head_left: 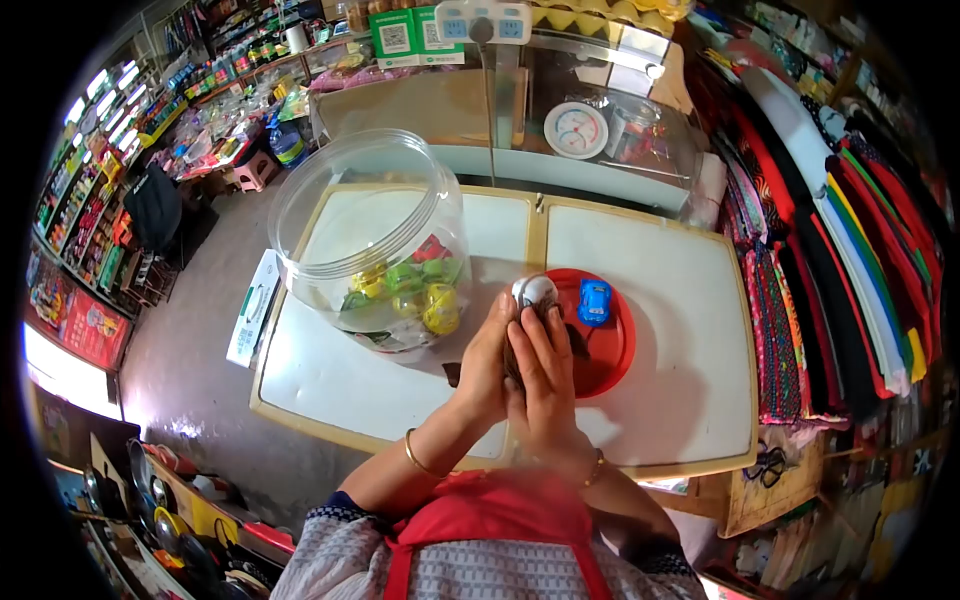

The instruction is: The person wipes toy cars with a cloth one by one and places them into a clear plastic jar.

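Observation:
My left hand (487, 362) and my right hand (540, 368) are pressed together around a small rounded white object (535, 290), with its top poking out above my fingers. Something dark brown, perhaps a cloth (452, 374), shows at the edges of my hands. Most of what I hold is hidden by my fingers. Just right of my hands, a blue toy car (594, 302) sits on a red round plate (612, 365). To the left stands a big clear plastic jar (300, 235), open at the top, with several yellow, green and red toys (440, 308) inside.
The white table (690, 330) has a tan edge. Folded fabrics (800, 200) are stacked along the right. A dial gauge (576, 130) and a power strip (483, 22) are beyond the table. A flat white box (254, 308) lies beside the jar; scissors (768, 465) are lower right.

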{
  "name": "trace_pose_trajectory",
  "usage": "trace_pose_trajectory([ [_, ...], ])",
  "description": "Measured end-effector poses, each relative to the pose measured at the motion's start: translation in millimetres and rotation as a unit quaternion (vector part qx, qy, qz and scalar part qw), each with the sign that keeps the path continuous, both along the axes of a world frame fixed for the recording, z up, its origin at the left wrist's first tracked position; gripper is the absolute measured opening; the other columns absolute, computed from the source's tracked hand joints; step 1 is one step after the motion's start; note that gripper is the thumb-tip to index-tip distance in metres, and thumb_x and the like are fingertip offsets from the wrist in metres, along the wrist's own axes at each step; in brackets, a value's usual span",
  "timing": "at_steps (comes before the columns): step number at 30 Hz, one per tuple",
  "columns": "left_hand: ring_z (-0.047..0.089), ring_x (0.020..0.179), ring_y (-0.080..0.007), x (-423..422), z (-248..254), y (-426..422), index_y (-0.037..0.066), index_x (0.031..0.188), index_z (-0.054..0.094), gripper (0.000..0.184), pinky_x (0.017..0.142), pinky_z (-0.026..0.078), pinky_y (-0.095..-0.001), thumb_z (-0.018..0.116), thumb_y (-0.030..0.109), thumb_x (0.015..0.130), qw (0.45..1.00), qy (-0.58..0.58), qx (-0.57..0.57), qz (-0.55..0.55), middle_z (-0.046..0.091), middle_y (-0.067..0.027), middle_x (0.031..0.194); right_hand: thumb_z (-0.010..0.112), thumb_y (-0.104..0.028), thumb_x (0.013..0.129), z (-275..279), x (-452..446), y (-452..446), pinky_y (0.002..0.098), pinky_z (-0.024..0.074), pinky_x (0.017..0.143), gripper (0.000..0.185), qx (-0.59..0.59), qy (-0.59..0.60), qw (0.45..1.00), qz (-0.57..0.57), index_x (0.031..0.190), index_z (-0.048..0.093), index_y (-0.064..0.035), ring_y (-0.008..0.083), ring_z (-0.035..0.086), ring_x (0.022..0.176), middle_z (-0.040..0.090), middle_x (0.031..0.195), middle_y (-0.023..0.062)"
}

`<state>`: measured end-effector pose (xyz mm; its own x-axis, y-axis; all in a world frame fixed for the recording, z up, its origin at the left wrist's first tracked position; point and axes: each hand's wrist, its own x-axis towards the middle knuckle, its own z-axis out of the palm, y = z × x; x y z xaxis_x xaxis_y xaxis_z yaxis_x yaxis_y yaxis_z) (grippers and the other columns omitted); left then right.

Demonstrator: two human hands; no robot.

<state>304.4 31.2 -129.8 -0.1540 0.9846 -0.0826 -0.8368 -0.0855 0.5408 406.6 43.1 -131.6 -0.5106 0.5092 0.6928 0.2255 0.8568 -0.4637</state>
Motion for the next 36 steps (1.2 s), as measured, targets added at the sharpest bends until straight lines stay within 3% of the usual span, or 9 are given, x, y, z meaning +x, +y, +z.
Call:
trace_pose_trajectory([
  [6,0.043,0.117,-0.0174,19,13,-20,0.002,0.136,0.034,0.047,0.099,0.035,-0.0314,0.031,0.034,0.101,0.979,0.191,0.070,0.010,0.044,-0.0088,0.128,0.040,-0.002,0.090,27,10,23,0.0415,0.0286,0.107,0.040,-0.227,0.159,0.959,0.055,0.129,0.043,0.0063,0.0359,0.038,0.128,0.042,0.136,0.0217],
  [13,0.043,0.118,-0.0283,-7,23,-20,-0.001,0.138,0.028,0.054,0.100,0.035,-0.0361,0.047,0.028,0.096,0.768,0.604,0.194,0.090,0.042,-0.0172,0.131,0.043,0.000,0.087,26,22,12,0.0412,0.0313,0.106,0.039,-0.020,0.113,0.993,0.041,0.125,0.047,0.0071,0.0371,0.041,0.127,0.042,0.136,0.0224],
  [20,0.046,0.105,-0.0395,-23,31,-20,-0.002,0.136,0.029,0.083,0.091,0.042,-0.0414,0.076,0.012,0.069,0.540,0.801,0.242,0.091,0.046,-0.0204,0.122,0.041,0.002,0.090,36,34,23,0.0325,0.0360,0.101,0.037,-0.332,0.126,0.927,0.122,0.127,0.047,0.0007,0.0225,0.048,0.119,0.052,0.126,0.0149],
  [24,0.049,0.108,-0.0364,-25,34,-15,-0.003,0.133,0.032,0.086,0.093,0.041,-0.0393,0.082,0.021,0.066,0.609,0.764,0.205,0.062,0.048,-0.0187,0.121,0.037,-0.002,0.096,30,28,10,0.0291,0.0376,0.097,0.031,-0.417,0.221,0.874,0.115,0.125,0.048,-0.0011,0.0151,0.049,0.111,0.054,0.119,0.0088],
  [26,0.049,0.115,-0.0307,-14,22,-13,-0.001,0.127,0.039,0.085,0.097,0.040,-0.0396,0.084,0.033,0.064,0.810,0.510,0.200,0.212,0.048,-0.0161,0.125,0.039,-0.007,0.098,35,25,7,0.0273,0.0396,0.094,0.025,-0.443,0.302,0.838,0.098,0.121,0.049,-0.0017,0.0142,0.051,0.107,0.055,0.115,0.0080],
  [29,0.045,0.122,-0.0270,-11,0,-14,0.001,0.126,0.040,0.085,0.100,0.039,-0.0412,0.082,0.041,0.065,0.886,0.421,0.184,0.068,0.046,-0.0151,0.130,0.042,-0.006,0.097,28,24,12,0.0266,0.0411,0.092,0.023,-0.415,0.271,0.858,0.132,0.119,0.049,-0.0014,0.0136,0.052,0.104,0.055,0.113,0.0073],
  [33,0.043,0.126,-0.0307,2,5,-18,0.003,0.130,0.035,0.068,0.103,0.036,-0.0416,0.074,0.018,0.077,0.969,0.174,0.165,0.054,0.046,-0.0160,0.131,0.047,-0.005,0.095,23,31,17,0.0258,0.0425,0.089,0.019,-0.493,0.234,0.830,0.115,0.114,0.049,-0.0016,0.0117,0.054,0.098,0.056,0.106,0.0056],
  [34,0.052,0.107,-0.0150,0,5,-16,0.007,0.129,0.038,0.053,0.089,0.045,-0.0306,0.065,0.007,0.084,0.966,0.171,0.179,0.069,0.048,-0.0090,0.128,0.046,-0.005,0.095,27,28,17,0.0277,0.0434,0.088,0.019,-0.376,0.232,0.897,0.026,0.113,0.048,-0.0009,0.0139,0.054,0.096,0.055,0.108,0.0072],
  [36,0.049,0.107,-0.0158,-8,4,-20,0.007,0.133,0.033,0.050,0.090,0.043,-0.0296,0.057,0.014,0.089,0.973,0.201,0.112,0.023,0.044,-0.0084,0.130,0.045,-0.004,0.094,34,23,10,0.0302,0.0437,0.089,0.020,-0.344,0.303,0.888,0.037,0.113,0.047,-0.0002,0.0160,0.054,0.097,0.054,0.110,0.0091],
])
